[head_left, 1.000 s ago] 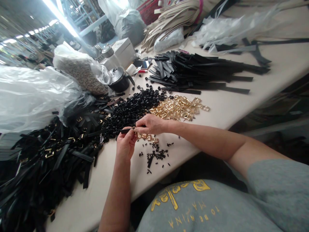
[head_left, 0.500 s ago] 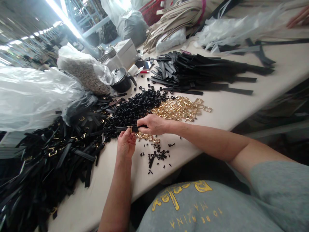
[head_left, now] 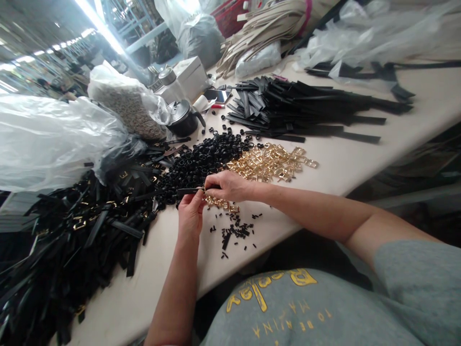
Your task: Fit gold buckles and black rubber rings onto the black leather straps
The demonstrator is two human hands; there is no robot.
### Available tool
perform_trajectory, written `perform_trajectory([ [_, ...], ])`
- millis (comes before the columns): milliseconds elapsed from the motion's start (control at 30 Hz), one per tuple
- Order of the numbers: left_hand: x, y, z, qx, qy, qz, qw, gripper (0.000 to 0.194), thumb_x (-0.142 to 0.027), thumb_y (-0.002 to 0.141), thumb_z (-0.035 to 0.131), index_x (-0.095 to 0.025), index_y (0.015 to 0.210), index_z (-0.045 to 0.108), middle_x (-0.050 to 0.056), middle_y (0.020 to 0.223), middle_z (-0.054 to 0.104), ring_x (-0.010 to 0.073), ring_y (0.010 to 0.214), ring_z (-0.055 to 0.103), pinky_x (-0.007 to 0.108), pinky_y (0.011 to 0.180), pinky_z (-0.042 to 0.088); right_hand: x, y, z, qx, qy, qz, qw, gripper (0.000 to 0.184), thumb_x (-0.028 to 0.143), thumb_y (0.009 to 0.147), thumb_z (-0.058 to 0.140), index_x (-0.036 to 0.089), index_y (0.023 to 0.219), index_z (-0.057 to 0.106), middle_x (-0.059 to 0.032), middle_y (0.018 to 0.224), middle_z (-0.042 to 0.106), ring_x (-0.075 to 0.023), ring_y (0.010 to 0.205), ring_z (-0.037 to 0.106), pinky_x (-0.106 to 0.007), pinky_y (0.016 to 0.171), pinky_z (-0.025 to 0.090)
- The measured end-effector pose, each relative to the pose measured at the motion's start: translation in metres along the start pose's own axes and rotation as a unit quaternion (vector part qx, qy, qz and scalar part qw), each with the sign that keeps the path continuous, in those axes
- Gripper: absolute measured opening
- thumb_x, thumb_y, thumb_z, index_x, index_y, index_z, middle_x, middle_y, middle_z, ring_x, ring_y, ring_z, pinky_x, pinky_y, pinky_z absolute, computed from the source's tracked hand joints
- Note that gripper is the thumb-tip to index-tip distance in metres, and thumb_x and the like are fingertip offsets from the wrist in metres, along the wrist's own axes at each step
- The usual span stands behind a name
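My left hand pinches a narrow black strap near its end. My right hand is closed on the same strap's end, where a small gold buckle shows between the fingers. Both hands hover over the table's near edge. Just behind them lie a heap of black rings and a heap of gold buckles. A few gold buckles and small black bits lie under the hands.
A large pile of black straps with gold buckles fills the left. Loose black strips lie at the back right. Clear plastic bags, a dark pot, a phone and beige strap bundles stand behind.
The hands stay together on the strap and shift very slightly. The camera drifted a little. Another person's hand seen at the far right half a second ago is gone.
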State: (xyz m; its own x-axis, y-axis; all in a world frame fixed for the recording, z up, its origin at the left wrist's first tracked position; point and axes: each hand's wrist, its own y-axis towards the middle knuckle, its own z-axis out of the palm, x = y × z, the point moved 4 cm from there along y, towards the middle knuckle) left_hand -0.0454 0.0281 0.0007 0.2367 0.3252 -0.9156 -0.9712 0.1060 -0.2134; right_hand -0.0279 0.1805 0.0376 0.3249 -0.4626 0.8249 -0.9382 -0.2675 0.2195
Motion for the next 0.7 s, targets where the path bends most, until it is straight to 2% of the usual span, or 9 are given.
perform_trajectory([
  [133, -0.004, 0.0, 0.001, -0.003, 0.003, 0.001, 1.0, 0.042, -0.027, 0.042, 0.095, -0.014, 0.071, 0.069, 0.001, 0.071, 0.071, 0.0087, 0.06, 0.065, 0.017, 0.06, 0.054, -0.001, 0.001, 0.0, -0.004, 0.051, 0.021, 0.998, 0.01, 0.019, 0.085, 0.062, 0.011, 0.084, 0.068, 0.0021, 0.068, 0.06, -0.0061, 0.062, 0.048, -0.019, 0.062, 0.034],
  [233, -0.011, 0.002, 0.001, -0.007, 0.013, 0.009, 1.0, 0.044, -0.028, 0.039, 0.095, -0.014, 0.071, 0.068, -0.001, 0.066, 0.068, 0.0058, 0.052, 0.06, 0.015, 0.053, 0.05, -0.001, 0.002, -0.002, -0.021, 0.055, 0.024, 0.998, 0.01, 0.019, 0.084, 0.063, 0.012, 0.081, 0.068, 0.0039, 0.064, 0.058, -0.0051, 0.059, 0.045, -0.019, 0.061, 0.032],
  [333, -0.017, 0.004, 0.0, -0.013, 0.023, 0.032, 0.999, 0.045, -0.03, 0.041, 0.095, -0.015, 0.071, 0.066, -0.004, 0.061, 0.063, 0.0037, 0.048, 0.056, 0.013, 0.048, 0.046, -0.001, 0.002, -0.003, -0.024, 0.051, 0.02, 0.998, 0.011, 0.022, 0.084, 0.063, 0.012, 0.081, 0.068, 0.0043, 0.064, 0.057, -0.005, 0.058, 0.044, -0.019, 0.059, 0.031],
  [467, -0.019, 0.003, 0.0, 0.0, 0.041, 0.053, 0.998, 0.044, -0.032, 0.045, 0.093, -0.015, 0.072, 0.064, -0.004, 0.062, 0.062, 0.0044, 0.05, 0.056, 0.014, 0.05, 0.047, -0.001, 0.001, -0.005, -0.03, 0.022, 0.017, 0.999, 0.011, 0.023, 0.083, 0.063, 0.013, 0.081, 0.068, 0.0033, 0.066, 0.058, -0.0056, 0.06, 0.045, -0.02, 0.059, 0.029],
  [700, -0.014, 0.001, 0.001, 0.01, 0.051, 0.055, 0.997, 0.042, -0.031, 0.049, 0.092, -0.015, 0.073, 0.062, -0.004, 0.065, 0.062, 0.0042, 0.051, 0.056, 0.015, 0.051, 0.047, -0.001, 0.0, -0.003, -0.026, -0.013, 0.026, 0.999, 0.015, 0.025, 0.085, 0.062, 0.013, 0.08, 0.068, 0.0024, 0.065, 0.058, -0.0059, 0.06, 0.044, -0.02, 0.059, 0.027],
])
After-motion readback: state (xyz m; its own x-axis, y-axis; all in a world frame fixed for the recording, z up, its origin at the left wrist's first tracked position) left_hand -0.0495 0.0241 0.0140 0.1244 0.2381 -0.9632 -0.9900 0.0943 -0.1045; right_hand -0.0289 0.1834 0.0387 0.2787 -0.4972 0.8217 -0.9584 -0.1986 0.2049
